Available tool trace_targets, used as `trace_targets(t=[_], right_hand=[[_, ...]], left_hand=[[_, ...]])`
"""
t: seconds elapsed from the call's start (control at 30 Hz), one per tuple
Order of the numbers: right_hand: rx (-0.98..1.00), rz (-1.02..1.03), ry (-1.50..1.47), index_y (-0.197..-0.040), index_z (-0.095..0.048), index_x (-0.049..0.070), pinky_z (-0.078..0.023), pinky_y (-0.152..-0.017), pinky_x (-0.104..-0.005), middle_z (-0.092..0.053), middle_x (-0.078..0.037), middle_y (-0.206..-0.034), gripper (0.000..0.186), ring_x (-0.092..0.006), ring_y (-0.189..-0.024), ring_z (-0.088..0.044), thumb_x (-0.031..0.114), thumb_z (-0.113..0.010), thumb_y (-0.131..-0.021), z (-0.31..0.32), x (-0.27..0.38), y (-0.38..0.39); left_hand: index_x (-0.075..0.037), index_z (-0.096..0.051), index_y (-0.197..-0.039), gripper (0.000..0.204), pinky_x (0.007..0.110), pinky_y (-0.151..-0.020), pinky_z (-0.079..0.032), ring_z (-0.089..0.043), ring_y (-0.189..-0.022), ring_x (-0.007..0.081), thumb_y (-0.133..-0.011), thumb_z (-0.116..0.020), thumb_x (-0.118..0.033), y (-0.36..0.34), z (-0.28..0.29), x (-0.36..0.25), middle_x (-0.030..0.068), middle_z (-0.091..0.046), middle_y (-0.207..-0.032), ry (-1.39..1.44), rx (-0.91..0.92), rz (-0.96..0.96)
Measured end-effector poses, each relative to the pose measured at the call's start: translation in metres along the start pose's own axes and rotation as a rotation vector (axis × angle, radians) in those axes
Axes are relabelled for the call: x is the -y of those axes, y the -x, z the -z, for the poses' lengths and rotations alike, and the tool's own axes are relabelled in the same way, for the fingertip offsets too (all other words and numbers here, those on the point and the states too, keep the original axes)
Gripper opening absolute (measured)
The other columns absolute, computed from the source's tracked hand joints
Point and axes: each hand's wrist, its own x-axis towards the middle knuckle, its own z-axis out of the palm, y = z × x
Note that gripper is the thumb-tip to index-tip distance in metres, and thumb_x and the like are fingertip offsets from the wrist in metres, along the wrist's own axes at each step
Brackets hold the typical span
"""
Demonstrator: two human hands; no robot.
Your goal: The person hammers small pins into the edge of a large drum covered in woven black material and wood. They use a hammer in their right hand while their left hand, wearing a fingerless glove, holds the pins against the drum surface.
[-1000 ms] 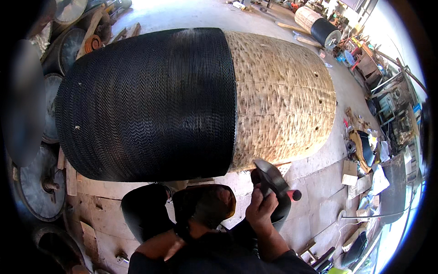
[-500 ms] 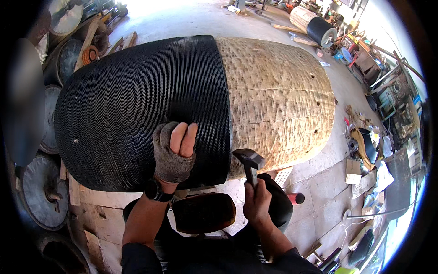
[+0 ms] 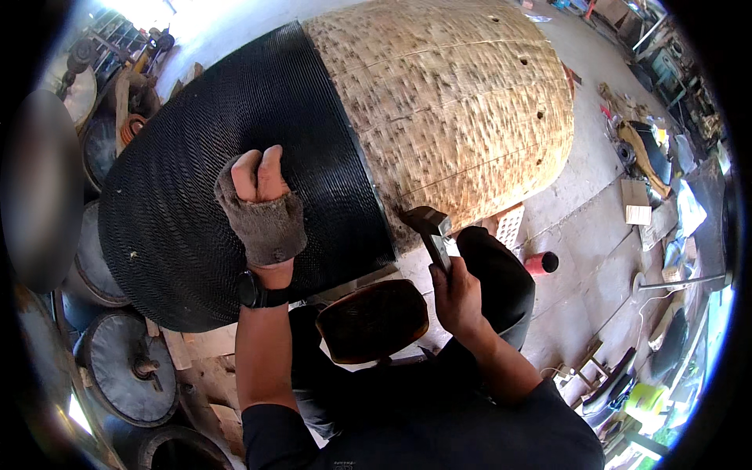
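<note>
A large barrel-shaped drum lies across the front of me. Black finely ribbed sheet wraps its left part, and the right part is bare, pitted wood with a few dark holes. My left hand, in a grey glove that leaves two fingertips bare, rests against the black sheet. Its fingers are curled, and whatever they may hold is hidden. In my right hand is a hammer, gripped by the handle. The hammer's head is beside the sheet's right edge, close to the wood's lower side.
A dark brown rounded object sits between my knees. Beyond my right knee are a red cylinder and a perforated block. Round-ended drums crowd the left. Cardboard and scraps litter the right floor.
The view has shifted and turned, so the drum appears tilted and higher. My left hand remains on the black sheet, and the hammer is still by the edge in my right hand.
</note>
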Motion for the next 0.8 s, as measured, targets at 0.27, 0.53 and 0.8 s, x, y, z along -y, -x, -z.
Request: trace_targets(t=[0.27,0.53,0.8], right_hand=[[-0.007,0.007,-0.086,-0.101,-0.055,-0.001,-0.048,-0.055,-0.0434,-0.062,-0.022,-0.069,0.02,-0.0393,-0.061,-0.064,0.016,-0.064,-0.096,0.016,-0.004,0.025],[0.012,0.008,-0.124,-0.099,-0.055,-0.001,-0.047,-0.053,-0.043,-0.06,-0.021,-0.067,0.02,-0.0374,-0.059,-0.063,0.017,-0.064,-0.097,0.017,-0.018,0.031],[0.019,0.008,-0.134,-0.099,-0.055,-0.001,-0.046,-0.052,-0.0422,-0.06,-0.021,-0.065,0.021,-0.0361,-0.057,-0.062,0.018,-0.064,-0.097,0.017,-0.026,0.033]], left_hand=[[-0.009,-0.064,-0.117,0.03,0.045,-0.081,-0.048,-0.056,-0.094,0.0278,-0.088,-0.057,-0.004,0.009,0.025,-0.028,0.0121,-0.051,-0.108,0.019,0.027,-0.056],[-0.002,-0.054,-0.131,0.04,0.046,-0.088,-0.047,-0.063,-0.093,0.029,-0.091,-0.061,-0.001,0.098,0.036,-0.122,0.013,-0.065,-0.102,0.671,0.19,0.105],[-0.004,-0.054,-0.131,0.042,0.046,-0.094,-0.045,-0.064,-0.092,0.0297,-0.09,-0.063,-0.003,0.095,0.033,-0.122,0.0125,-0.067,-0.099,0.573,0.272,0.129]])
